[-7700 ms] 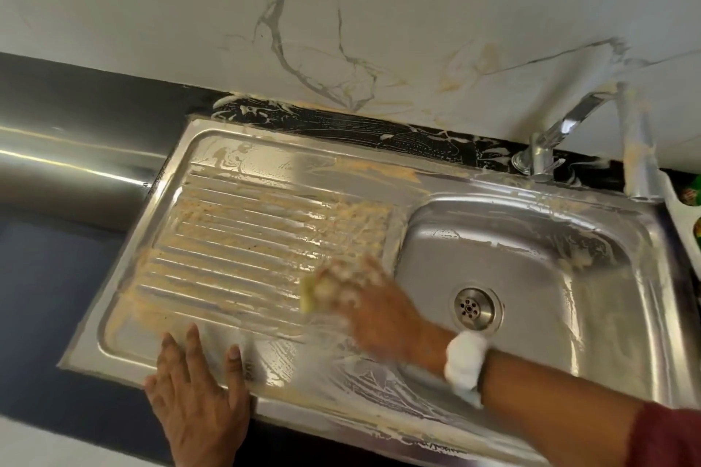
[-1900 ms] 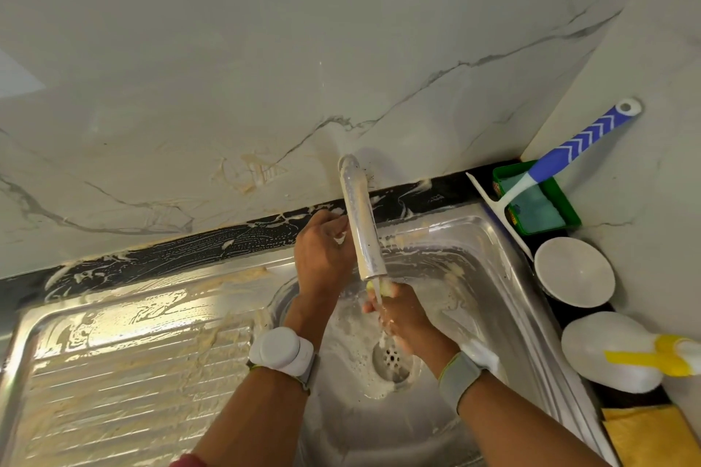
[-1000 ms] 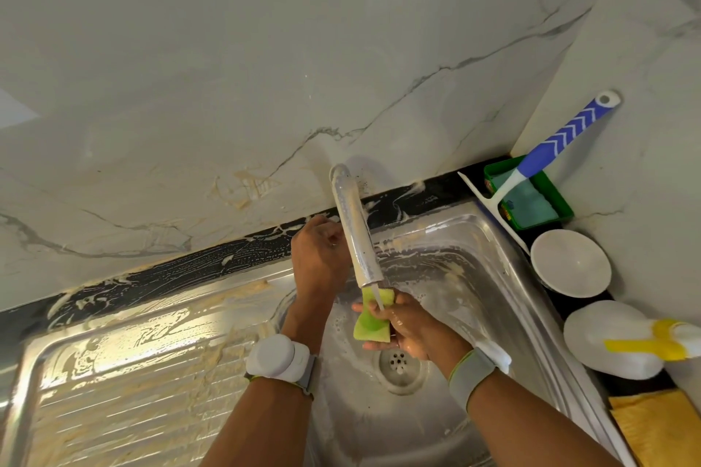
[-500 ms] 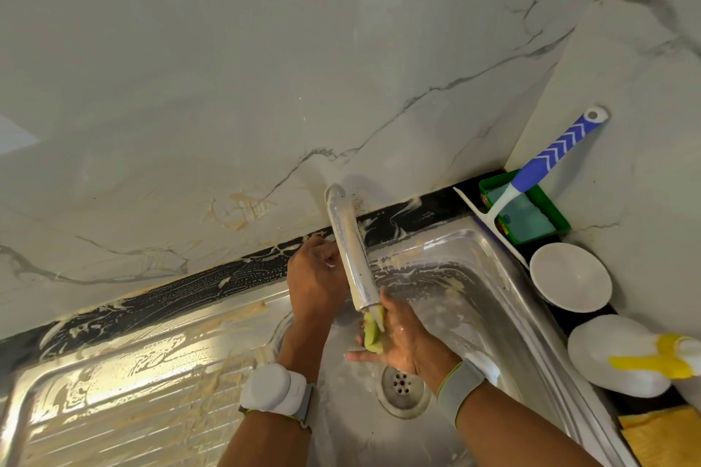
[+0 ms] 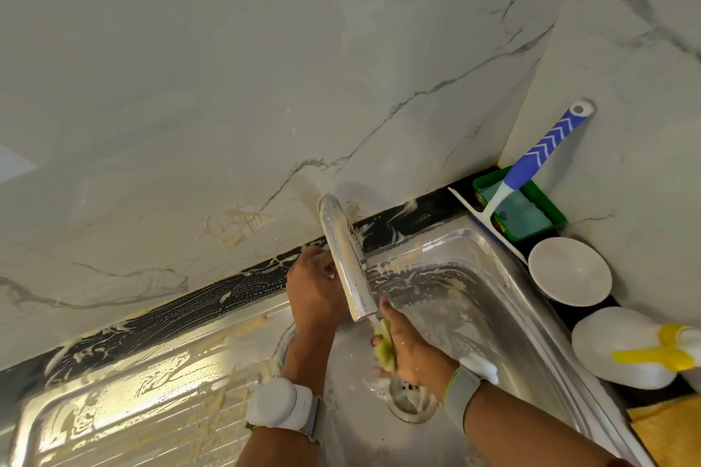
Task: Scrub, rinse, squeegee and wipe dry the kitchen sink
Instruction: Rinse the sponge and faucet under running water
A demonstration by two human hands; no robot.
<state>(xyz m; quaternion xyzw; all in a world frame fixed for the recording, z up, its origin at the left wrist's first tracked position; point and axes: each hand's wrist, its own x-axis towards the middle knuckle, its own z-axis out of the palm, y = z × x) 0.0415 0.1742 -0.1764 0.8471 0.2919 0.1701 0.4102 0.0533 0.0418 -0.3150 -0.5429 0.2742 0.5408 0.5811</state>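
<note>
- Sink (image 5: 504, 299) of stainless steel sat in the black counter (image 5: 212, 299), its basin and drainboard (image 5: 125, 402) smeared with tan suds.
- Right hand (image 5: 407, 347) squeezed a yellow-green sponge (image 5: 385, 349) under the faucet (image 5: 347, 265) spout, above the drain (image 5: 411, 400).
- Left hand (image 5: 313, 286) reached behind the faucet; its grip could not be told.
- Blue-handled squeegee (image 5: 531, 167) leaned in a green tray (image 5: 531, 216), whose small label was unreadable.
- White bowl (image 5: 569, 271), spray bottle (image 5: 629, 349) and yellow cloth (image 5: 667, 432) lay to the right.
</note>
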